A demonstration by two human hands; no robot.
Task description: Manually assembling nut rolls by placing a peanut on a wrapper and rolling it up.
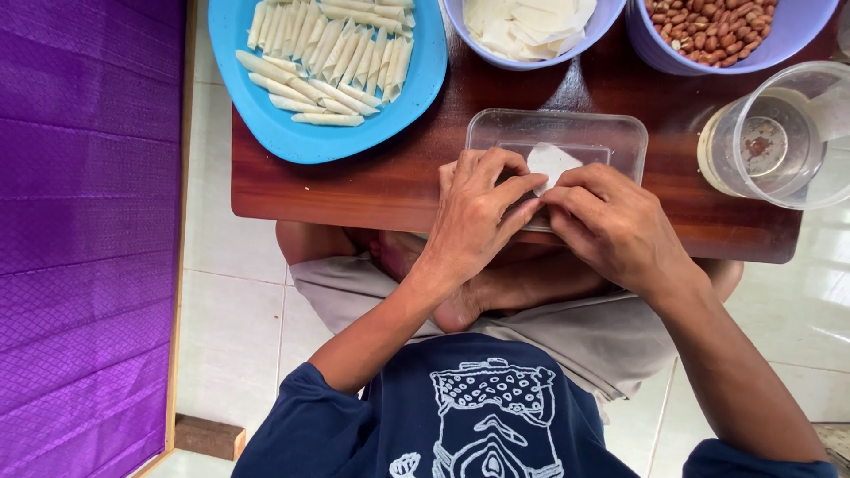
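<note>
At the centre of the frame, a small white wrapper sheet (551, 163) was pinched between the fingertips of the left hand (478, 212) and the right hand (611, 226), lying just above both hands and about equally near each, over a clear rectangular plastic tray (620, 133). The tray was set on a low dark wooden table (372, 186), with a blue plate of rolled pastry sticks (266, 115) at the upper left, bowls of wrappers (460, 22) and peanuts (708, 26) along the top, and a clear water jug (770, 142) at the right. Pale floor tiles (230, 292) and a purple panel (88, 221) were seen at the left.

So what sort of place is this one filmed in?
Probably a home, with snack making done on the floor: the person sits cross-legged on pale floor tiles at a low wooden table, beside a blue plate of rolled wrappers and a bowl of peanuts.
</note>
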